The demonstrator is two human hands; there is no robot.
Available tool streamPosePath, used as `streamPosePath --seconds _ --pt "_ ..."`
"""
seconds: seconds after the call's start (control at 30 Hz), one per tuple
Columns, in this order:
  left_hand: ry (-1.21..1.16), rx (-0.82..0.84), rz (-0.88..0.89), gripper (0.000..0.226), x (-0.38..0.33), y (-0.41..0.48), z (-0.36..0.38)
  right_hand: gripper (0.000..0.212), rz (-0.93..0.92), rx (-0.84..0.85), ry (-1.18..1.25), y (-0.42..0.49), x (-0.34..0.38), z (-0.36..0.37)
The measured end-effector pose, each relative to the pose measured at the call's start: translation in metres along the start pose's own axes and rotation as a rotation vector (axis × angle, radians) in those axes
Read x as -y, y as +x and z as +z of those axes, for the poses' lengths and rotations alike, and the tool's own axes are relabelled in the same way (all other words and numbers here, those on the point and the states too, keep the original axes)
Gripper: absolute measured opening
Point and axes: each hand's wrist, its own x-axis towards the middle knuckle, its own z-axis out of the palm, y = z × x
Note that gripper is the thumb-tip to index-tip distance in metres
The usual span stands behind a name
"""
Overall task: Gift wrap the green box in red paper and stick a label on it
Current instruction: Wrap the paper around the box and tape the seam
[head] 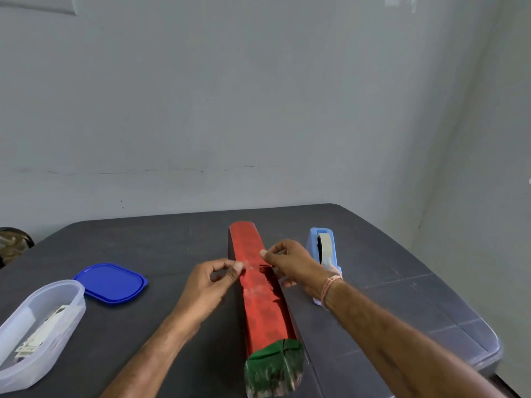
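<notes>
**Taping the seam down**

Far left of the box, a tub (43, 320) keeps the labels for later; their print is too blurred to read. Its blue lid (110, 282) lies nearer. My left hand (212, 280) pinches one end of a tape strip (253, 264) stretched across the red paper (260, 311) to hold its seam. The green box (274, 366) lies mid-tabletop (172, 239). My right hand (290, 262) pinches the other end. The tape dispenser (323, 254) stands just right of the box, within reach.

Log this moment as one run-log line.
step: taping paper; left hand: pinches clear tape; right hand: pinches same tape; red paper: around green box, near end bare; tape dispenser: right of box
</notes>
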Motion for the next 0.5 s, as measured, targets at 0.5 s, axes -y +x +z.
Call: streamPosePath --seconds 0.5 --pt "-0.258 -0.002 -0.185 0.037 0.007 0.021 0.008 0.024 0.081 0.163 0.271 -0.006 -0.006 -0.003"
